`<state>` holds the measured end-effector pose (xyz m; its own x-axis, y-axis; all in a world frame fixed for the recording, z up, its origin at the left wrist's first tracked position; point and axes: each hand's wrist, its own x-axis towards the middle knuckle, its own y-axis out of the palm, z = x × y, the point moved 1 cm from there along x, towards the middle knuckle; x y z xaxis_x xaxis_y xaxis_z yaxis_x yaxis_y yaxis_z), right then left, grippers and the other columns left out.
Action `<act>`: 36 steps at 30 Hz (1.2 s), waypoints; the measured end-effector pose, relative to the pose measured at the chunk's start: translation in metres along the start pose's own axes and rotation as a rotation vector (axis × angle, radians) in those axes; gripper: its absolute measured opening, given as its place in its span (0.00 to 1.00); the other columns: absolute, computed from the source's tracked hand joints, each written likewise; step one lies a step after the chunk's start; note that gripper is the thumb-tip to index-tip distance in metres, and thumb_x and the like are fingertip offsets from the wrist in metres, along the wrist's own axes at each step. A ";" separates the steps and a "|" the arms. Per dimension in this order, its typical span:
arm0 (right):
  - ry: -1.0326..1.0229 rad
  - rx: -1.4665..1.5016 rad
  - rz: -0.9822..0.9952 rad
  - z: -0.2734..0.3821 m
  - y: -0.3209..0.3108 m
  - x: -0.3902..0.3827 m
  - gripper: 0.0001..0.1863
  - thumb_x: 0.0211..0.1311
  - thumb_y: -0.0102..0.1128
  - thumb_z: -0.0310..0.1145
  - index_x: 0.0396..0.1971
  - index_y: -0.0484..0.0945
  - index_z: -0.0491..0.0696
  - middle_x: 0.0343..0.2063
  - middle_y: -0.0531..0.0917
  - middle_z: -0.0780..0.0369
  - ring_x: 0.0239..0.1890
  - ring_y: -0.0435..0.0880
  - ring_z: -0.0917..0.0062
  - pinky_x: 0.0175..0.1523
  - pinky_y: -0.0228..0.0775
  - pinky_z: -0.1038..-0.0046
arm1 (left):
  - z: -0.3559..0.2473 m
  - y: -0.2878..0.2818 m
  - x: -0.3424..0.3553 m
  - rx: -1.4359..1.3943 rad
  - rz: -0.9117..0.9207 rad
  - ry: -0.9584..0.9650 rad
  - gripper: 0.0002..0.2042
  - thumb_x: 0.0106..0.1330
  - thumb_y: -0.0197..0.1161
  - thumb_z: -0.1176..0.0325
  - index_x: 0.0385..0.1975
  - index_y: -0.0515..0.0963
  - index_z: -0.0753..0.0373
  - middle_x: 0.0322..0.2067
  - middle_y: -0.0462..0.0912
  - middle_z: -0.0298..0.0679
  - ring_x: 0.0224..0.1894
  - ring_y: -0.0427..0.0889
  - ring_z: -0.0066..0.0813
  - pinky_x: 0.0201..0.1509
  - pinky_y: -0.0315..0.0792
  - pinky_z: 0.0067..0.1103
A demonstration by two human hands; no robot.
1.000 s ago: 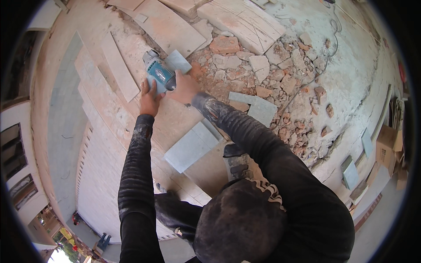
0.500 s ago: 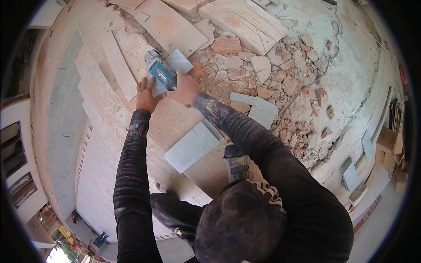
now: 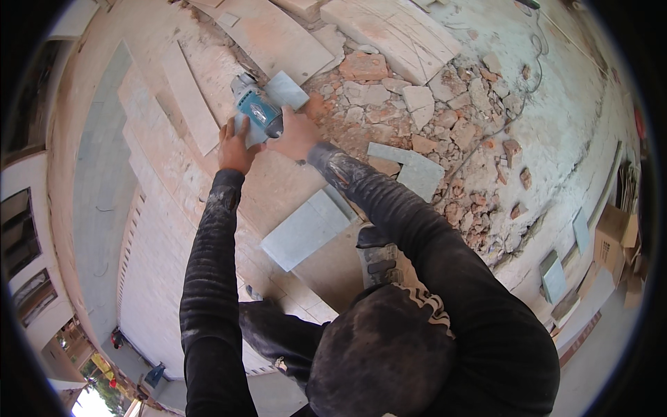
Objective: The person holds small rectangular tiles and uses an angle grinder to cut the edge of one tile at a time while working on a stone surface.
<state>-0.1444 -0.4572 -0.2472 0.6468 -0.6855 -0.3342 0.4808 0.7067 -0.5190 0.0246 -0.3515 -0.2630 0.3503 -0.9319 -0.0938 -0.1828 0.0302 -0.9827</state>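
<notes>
A teal angle grinder (image 3: 257, 110) with a grey metal head lies across a small light grey tile (image 3: 287, 91). My right hand (image 3: 294, 135) is wrapped around the rear end of its body. Beside the grinder, my left hand (image 3: 236, 147) grips the near left part of the tile, its fingers close to the tool. The grinder's disc and the cut line cannot be made out. Nearer to me, a larger pair of grey tiles (image 3: 306, 229) rests on the dusty slab, by my shoe (image 3: 381, 267).
Broken brick and concrete rubble (image 3: 451, 128) spreads to the right, with an L-shaped tile offcut (image 3: 417, 174) at its edge. A cable (image 3: 511, 111) runs through it. Long stone slabs (image 3: 396, 38) lie at the far side. Cardboard boxes (image 3: 611, 240) stand at the far right.
The view has shifted slightly, and the grinder has moved only a little over the tile. Both hands keep their places on the grinder and tile.
</notes>
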 end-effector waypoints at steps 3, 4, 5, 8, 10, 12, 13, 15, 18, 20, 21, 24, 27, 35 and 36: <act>0.008 0.003 0.007 0.001 -0.001 0.000 0.50 0.43 0.71 0.51 0.62 0.61 0.37 0.45 0.80 0.42 0.49 0.81 0.50 0.55 0.73 0.57 | -0.002 0.000 0.000 0.002 0.004 -0.008 0.42 0.46 0.78 0.60 0.65 0.69 0.58 0.65 0.63 0.56 0.66 0.63 0.56 0.67 0.64 0.38; 0.003 -0.003 -0.004 0.001 -0.002 0.000 0.47 0.42 0.72 0.51 0.58 0.63 0.37 0.44 0.80 0.43 0.48 0.81 0.50 0.54 0.73 0.57 | -0.003 -0.001 0.001 0.005 0.005 -0.010 0.42 0.46 0.78 0.60 0.65 0.69 0.58 0.65 0.63 0.56 0.66 0.63 0.56 0.67 0.64 0.38; -0.001 -0.008 -0.014 0.003 -0.002 0.000 0.45 0.42 0.72 0.50 0.55 0.64 0.37 0.43 0.81 0.43 0.48 0.82 0.50 0.54 0.74 0.56 | -0.002 -0.001 0.001 0.007 0.005 -0.011 0.42 0.46 0.78 0.60 0.65 0.69 0.58 0.65 0.63 0.56 0.66 0.63 0.56 0.67 0.64 0.38; -0.015 0.000 -0.028 0.003 -0.001 0.001 0.41 0.41 0.72 0.49 0.51 0.66 0.37 0.41 0.82 0.44 0.47 0.82 0.50 0.53 0.74 0.56 | -0.002 -0.001 0.000 0.014 0.005 -0.012 0.42 0.45 0.79 0.60 0.65 0.69 0.58 0.65 0.63 0.56 0.66 0.62 0.56 0.67 0.65 0.38; -0.017 0.006 -0.028 0.001 0.000 0.002 0.40 0.41 0.71 0.49 0.50 0.67 0.37 0.41 0.82 0.44 0.46 0.82 0.50 0.53 0.74 0.56 | -0.005 -0.002 0.000 0.016 0.004 -0.013 0.42 0.45 0.79 0.60 0.65 0.69 0.58 0.64 0.63 0.56 0.66 0.62 0.56 0.67 0.65 0.38; -0.016 0.007 -0.022 0.001 -0.001 0.003 0.40 0.41 0.71 0.48 0.50 0.67 0.37 0.41 0.82 0.44 0.46 0.82 0.49 0.53 0.74 0.56 | -0.006 -0.002 0.000 0.011 0.006 -0.018 0.42 0.45 0.79 0.60 0.65 0.69 0.58 0.64 0.63 0.56 0.66 0.62 0.56 0.67 0.64 0.38; -0.021 0.001 -0.025 0.001 -0.002 0.003 0.40 0.41 0.71 0.48 0.50 0.68 0.37 0.41 0.82 0.44 0.46 0.82 0.49 0.53 0.74 0.56 | -0.006 -0.002 0.000 0.008 0.007 -0.021 0.42 0.45 0.79 0.60 0.65 0.69 0.58 0.64 0.63 0.56 0.66 0.62 0.56 0.67 0.64 0.37; -0.034 -0.009 -0.031 0.001 -0.001 0.004 0.40 0.40 0.71 0.49 0.49 0.68 0.37 0.42 0.82 0.44 0.47 0.82 0.49 0.54 0.74 0.56 | -0.004 0.000 0.000 0.018 0.004 -0.018 0.42 0.45 0.79 0.60 0.65 0.69 0.58 0.64 0.63 0.56 0.66 0.62 0.56 0.67 0.64 0.37; -0.027 -0.009 -0.033 0.000 0.000 0.006 0.41 0.40 0.72 0.49 0.50 0.68 0.37 0.43 0.81 0.43 0.48 0.82 0.49 0.55 0.74 0.56 | -0.003 0.001 0.000 0.026 0.000 -0.021 0.42 0.45 0.79 0.60 0.64 0.70 0.58 0.65 0.63 0.56 0.66 0.62 0.56 0.67 0.64 0.37; -0.019 0.004 -0.011 -0.001 0.000 0.007 0.42 0.40 0.72 0.49 0.51 0.67 0.37 0.44 0.81 0.43 0.49 0.81 0.49 0.56 0.73 0.56 | -0.004 0.001 0.000 0.027 0.001 -0.026 0.42 0.45 0.79 0.60 0.64 0.70 0.58 0.65 0.63 0.56 0.67 0.62 0.56 0.67 0.65 0.37; -0.015 0.011 0.000 -0.001 0.000 0.007 0.42 0.40 0.72 0.49 0.52 0.67 0.37 0.45 0.80 0.43 0.49 0.81 0.49 0.56 0.73 0.56 | -0.004 0.000 0.000 0.027 0.004 -0.029 0.42 0.45 0.79 0.60 0.64 0.70 0.58 0.65 0.63 0.56 0.67 0.62 0.56 0.67 0.65 0.37; -0.020 0.007 -0.031 -0.002 0.003 0.007 0.43 0.40 0.72 0.49 0.53 0.66 0.37 0.46 0.80 0.42 0.50 0.80 0.49 0.57 0.72 0.56 | -0.005 -0.001 -0.001 0.009 0.007 -0.034 0.42 0.45 0.79 0.60 0.64 0.70 0.58 0.65 0.63 0.56 0.67 0.62 0.56 0.67 0.65 0.37; -0.010 0.039 0.015 -0.004 0.002 0.008 0.44 0.40 0.72 0.49 0.54 0.66 0.37 0.46 0.80 0.42 0.51 0.80 0.49 0.57 0.72 0.57 | -0.006 -0.003 -0.001 -0.001 0.010 -0.043 0.42 0.45 0.79 0.60 0.64 0.70 0.57 0.65 0.63 0.55 0.67 0.62 0.56 0.67 0.65 0.37; -0.037 0.004 -0.047 -0.006 0.004 0.007 0.42 0.40 0.72 0.53 0.50 0.69 0.37 0.40 0.82 0.43 0.47 0.81 0.49 0.53 0.73 0.57 | -0.008 -0.002 0.000 0.020 0.024 -0.058 0.41 0.46 0.78 0.60 0.65 0.69 0.57 0.66 0.62 0.56 0.67 0.61 0.55 0.68 0.64 0.37; -0.037 0.000 -0.038 -0.005 0.003 0.007 0.43 0.40 0.72 0.53 0.50 0.69 0.37 0.41 0.82 0.43 0.47 0.81 0.49 0.53 0.73 0.57 | -0.008 -0.002 0.000 0.023 0.027 -0.061 0.41 0.46 0.78 0.60 0.65 0.69 0.57 0.66 0.62 0.56 0.68 0.61 0.55 0.68 0.64 0.37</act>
<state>-0.1415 -0.4603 -0.2550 0.6491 -0.7053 -0.2850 0.5056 0.6800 -0.5310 0.0178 -0.3546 -0.2598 0.4010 -0.9069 -0.1293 -0.1724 0.0639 -0.9830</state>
